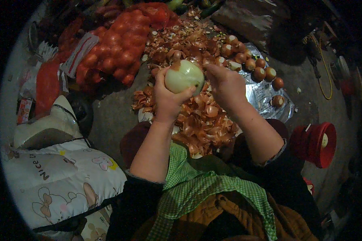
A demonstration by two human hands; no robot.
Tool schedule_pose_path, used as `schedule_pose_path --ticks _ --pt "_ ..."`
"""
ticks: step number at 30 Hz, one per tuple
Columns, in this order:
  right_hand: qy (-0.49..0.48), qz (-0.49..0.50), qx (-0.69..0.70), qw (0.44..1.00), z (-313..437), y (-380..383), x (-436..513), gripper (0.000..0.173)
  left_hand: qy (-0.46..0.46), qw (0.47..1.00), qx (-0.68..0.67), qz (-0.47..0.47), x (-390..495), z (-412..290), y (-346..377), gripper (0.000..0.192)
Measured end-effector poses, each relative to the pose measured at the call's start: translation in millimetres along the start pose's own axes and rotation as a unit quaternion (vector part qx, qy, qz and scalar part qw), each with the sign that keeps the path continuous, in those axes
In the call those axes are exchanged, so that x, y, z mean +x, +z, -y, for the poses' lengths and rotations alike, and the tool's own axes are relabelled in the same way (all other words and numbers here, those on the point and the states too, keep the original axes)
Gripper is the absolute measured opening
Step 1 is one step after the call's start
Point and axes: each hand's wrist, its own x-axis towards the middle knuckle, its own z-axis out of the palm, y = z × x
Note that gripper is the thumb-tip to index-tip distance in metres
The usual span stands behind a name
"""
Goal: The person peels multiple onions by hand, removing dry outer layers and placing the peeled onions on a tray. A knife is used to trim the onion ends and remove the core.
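Observation:
A large, mostly peeled onion rests in my left hand, my thumb across its near side. One brown patch of skin still clings to its upper left. Just right of it is my right hand, fingers curled towards the onion; whether they hold anything is hidden. Below both hands spreads a heap of dry onion skins, reaching from between my knees to the far floor. Unpeeled onions with cut ends lie on and around a silvery plastic sheet beyond my right hand.
Far left, a red mesh sack of onions stands on the floor. A padded cover with cartoon prints lies at my near left. To my right a red bucket lies tipped, something pale inside. A yellow cord hangs at the far right.

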Motion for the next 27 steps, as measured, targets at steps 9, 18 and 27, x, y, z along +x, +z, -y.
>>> schedule_pose_path --ticks 9,18,27 --pt "0.188 0.126 -0.073 0.971 -51 8 17 0.028 -0.117 0.879 -0.459 0.058 -1 -1 -6 0.076" --pt "-0.058 -0.009 0.114 0.992 17 -2 -1 0.032 -0.055 0.946 -0.317 -0.034 7 4 -9 0.069" --pt "0.049 0.018 0.158 0.986 19 9 3 0.023 -0.017 0.974 -0.211 -0.078 4 -1 -3 0.07"
